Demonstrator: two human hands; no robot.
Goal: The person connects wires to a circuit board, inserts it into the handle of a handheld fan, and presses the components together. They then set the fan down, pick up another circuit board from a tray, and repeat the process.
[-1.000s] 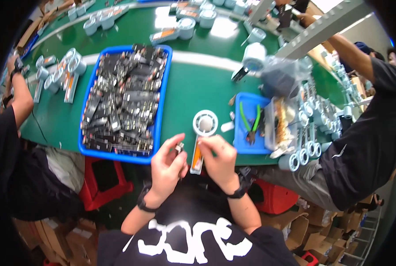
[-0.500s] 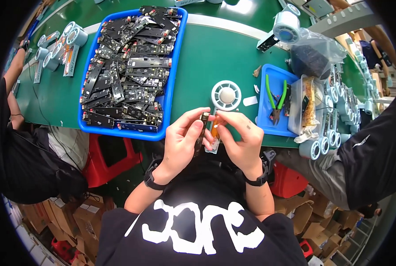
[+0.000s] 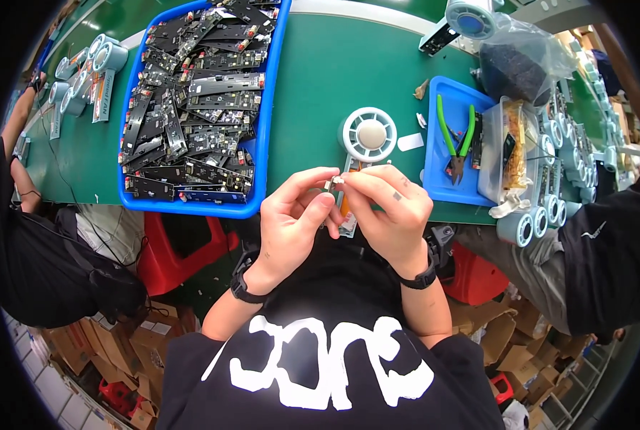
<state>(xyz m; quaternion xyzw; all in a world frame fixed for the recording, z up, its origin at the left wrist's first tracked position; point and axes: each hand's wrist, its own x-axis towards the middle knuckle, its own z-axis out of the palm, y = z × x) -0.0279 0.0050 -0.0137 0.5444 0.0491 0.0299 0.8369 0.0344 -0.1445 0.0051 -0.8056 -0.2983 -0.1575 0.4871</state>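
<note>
My left hand (image 3: 291, 222) is closed around a narrow black circuit board (image 3: 328, 189), now turned so that mostly its end shows between thumb and fingers. At that end, my right hand (image 3: 395, 208) pinches a tiny white connector (image 3: 338, 179), its fingertips meeting those of the left. A pale blue handheld fan (image 3: 370, 135) with a round hub lies just beyond my hands. Its handle runs back under them, and an orange part (image 3: 346, 208) shows inside. Fingers hide most of the board and any wire at the connector.
Left of my hands, a big blue tray (image 3: 258, 147) is heaped with circuit boards. A small blue tray (image 3: 433, 179) at right holds green-handled cutters (image 3: 457, 147), beside a clear plastic box (image 3: 488, 168). Several fan bodies (image 3: 538, 222) line the right edge. Co-workers sit on both sides.
The board in my left hand has tipped from upright lengthwise to nearly end-on. My right fingertips have moved left onto its end with the connector. The whole view has shifted slightly.
</note>
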